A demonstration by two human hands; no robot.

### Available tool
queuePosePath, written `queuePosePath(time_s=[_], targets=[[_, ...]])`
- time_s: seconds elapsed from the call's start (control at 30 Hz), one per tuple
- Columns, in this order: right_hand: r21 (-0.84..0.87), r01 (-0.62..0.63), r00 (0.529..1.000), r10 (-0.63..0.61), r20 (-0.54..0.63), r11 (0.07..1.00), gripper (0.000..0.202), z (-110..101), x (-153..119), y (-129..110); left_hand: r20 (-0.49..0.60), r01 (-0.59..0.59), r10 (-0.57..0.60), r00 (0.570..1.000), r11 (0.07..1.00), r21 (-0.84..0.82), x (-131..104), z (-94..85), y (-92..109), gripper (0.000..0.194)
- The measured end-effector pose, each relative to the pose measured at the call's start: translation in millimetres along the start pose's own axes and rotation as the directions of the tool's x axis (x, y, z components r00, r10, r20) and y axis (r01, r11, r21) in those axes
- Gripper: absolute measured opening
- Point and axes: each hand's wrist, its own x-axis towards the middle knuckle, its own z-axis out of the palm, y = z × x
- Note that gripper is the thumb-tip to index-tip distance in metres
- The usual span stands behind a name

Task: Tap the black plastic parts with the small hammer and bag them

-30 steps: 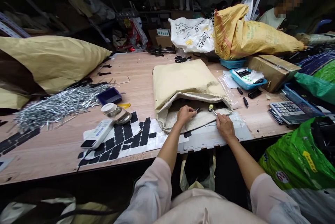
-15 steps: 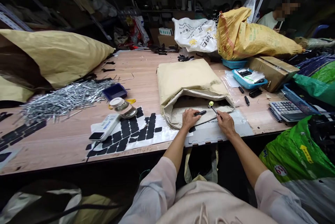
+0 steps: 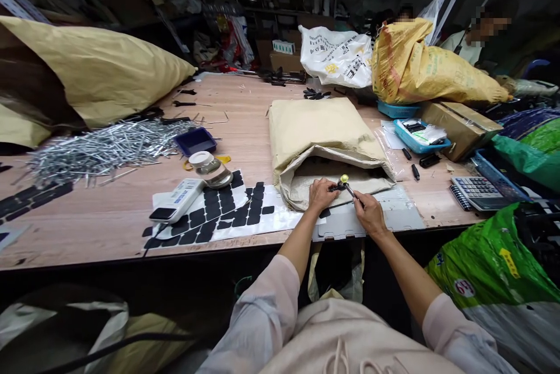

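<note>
My left hand is closed on a small black part, its exact kind too small to tell, at the mouth of a paper sack. In my right hand is a small hammer, gripped by its thin handle. The yellow head of the hammer is at the tip of the black part; whether they touch I cannot tell. The tan sack lies flat under both hands, its open end facing me and its inside dark. A grey-white sheet lies beneath the sack's front edge.
Left of my hands are black pads on sheets, a white device, a jar, a blue tray and piled metal rods. To the right are a calculator, a blue basket and a green sack.
My right hand has moved left, bringing the hammer head over to the black part in my left hand. My left hand has shifted only slightly. The view has turned a little.
</note>
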Motion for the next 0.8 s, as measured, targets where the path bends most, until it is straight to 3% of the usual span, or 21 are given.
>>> queuePosePath(time_s=[0.17,0.37,0.53,0.63,0.8], targets=[[-0.004,-0.039,0.999,0.039,-0.008,0.999,0.037,-4.0,6.9,10.5,0.011,-0.007,0.007,1.000,1.000,-0.005,-1.3,-1.1,0.6,0.022],[-0.247,-0.060,0.996,0.042,-0.077,0.967,0.036,-15.6,21.8,51.2,0.011,-0.017,0.017,1.000,1.000,-0.012,-2.1,-2.7,0.0,0.020],[-0.329,-0.060,0.997,0.038,-0.071,0.942,0.036,-12.9,21.2,65.1,0.000,-0.099,0.099,0.995,0.994,-0.046,-7.2,-10.8,4.0,0.019],[-0.324,-0.064,0.997,0.045,-0.065,0.944,0.036,-11.3,21.9,66.3,-0.016,-0.224,0.223,0.975,0.971,-0.087,-36.7,-16.1,7.9,0.020],[-0.308,-0.087,0.995,0.069,-0.067,0.948,0.037,-10.4,22.6,66.6,0.067,-0.423,0.431,0.900,0.900,-0.108,-130.8,-12.5,3.8,0.018]])
